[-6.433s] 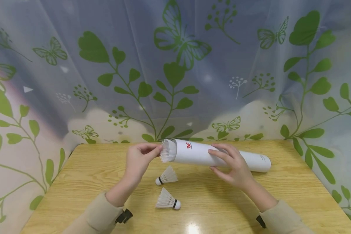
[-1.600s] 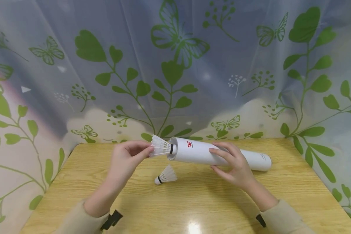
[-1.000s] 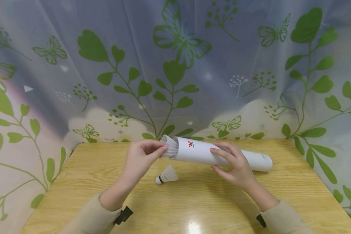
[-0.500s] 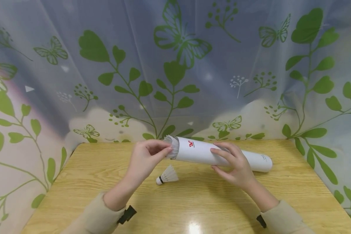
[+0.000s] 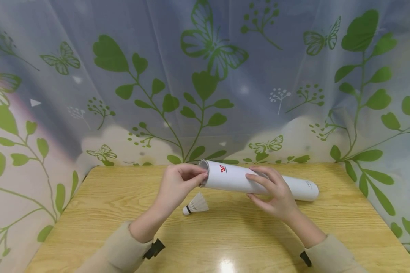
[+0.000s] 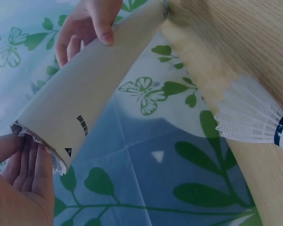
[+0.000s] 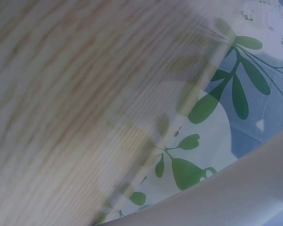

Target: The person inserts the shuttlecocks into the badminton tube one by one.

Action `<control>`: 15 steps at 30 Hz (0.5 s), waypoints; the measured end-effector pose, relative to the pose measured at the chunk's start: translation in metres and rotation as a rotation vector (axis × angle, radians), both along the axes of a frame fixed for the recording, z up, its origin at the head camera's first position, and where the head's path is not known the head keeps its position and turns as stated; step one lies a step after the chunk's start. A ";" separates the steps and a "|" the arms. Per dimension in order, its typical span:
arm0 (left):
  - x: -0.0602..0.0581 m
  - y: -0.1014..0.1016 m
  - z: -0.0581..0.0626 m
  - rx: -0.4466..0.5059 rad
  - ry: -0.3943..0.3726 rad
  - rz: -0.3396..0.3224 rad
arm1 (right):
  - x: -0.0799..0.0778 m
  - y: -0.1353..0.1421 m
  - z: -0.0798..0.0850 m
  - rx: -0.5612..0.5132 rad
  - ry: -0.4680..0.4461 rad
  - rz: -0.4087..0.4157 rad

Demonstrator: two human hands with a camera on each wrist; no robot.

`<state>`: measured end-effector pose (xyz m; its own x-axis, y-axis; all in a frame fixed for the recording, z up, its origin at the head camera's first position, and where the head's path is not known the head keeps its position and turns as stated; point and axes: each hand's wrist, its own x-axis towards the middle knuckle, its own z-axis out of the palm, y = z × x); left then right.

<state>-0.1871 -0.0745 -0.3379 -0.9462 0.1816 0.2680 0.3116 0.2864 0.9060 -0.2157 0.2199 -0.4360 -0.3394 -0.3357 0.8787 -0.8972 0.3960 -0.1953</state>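
A white cardboard shuttlecock tube (image 5: 232, 176) with a red logo lies slanted across the back of the table, its open mouth facing left. My right hand (image 5: 275, 193) grips it around the middle, thumb on the near side and fingers over the top. At the mouth, the thumb and fingers of my left hand (image 5: 179, 184) pinch the feather end of a shuttlecock (image 6: 59, 162). Only its feather tips show at the rim; the rest is hidden inside the tube. Another white shuttlecock (image 5: 197, 204) with a black band lies on the table just below the mouth, cork pointing left.
The wooden table (image 5: 232, 231) ends at a curtain (image 5: 150, 94) printed with green leaves and butterflies, which hangs behind and at both sides. In the right wrist view, the tube (image 7: 226, 197) runs along the lower right.
Of the two shuttlecocks lying on the table at first, the nearer one was picked up by my left hand and has slid rightward into the tube. My right hand keeps its grip.
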 end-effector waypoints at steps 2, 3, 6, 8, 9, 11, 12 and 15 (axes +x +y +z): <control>-0.001 0.001 -0.001 0.000 -0.003 0.003 | 0.000 0.000 0.000 -0.001 -0.001 0.002; -0.001 0.001 -0.001 0.000 -0.002 0.004 | 0.000 0.000 0.001 -0.001 -0.001 0.003; -0.002 0.002 -0.002 -0.006 0.001 0.008 | 0.001 0.000 0.001 0.000 -0.003 0.001; -0.002 0.003 -0.003 -0.009 0.002 0.008 | 0.001 0.000 0.000 0.006 -0.005 -0.001; -0.003 0.003 -0.004 -0.012 0.004 0.009 | 0.001 0.000 0.000 0.008 -0.005 -0.001; -0.003 0.003 -0.005 -0.017 0.008 0.011 | 0.001 -0.001 0.000 0.014 -0.004 0.000; -0.003 0.003 -0.006 -0.017 0.010 0.013 | 0.001 -0.001 -0.001 0.017 -0.004 0.000; -0.003 0.003 -0.008 -0.015 0.015 0.011 | 0.001 -0.001 -0.002 0.020 -0.005 -0.003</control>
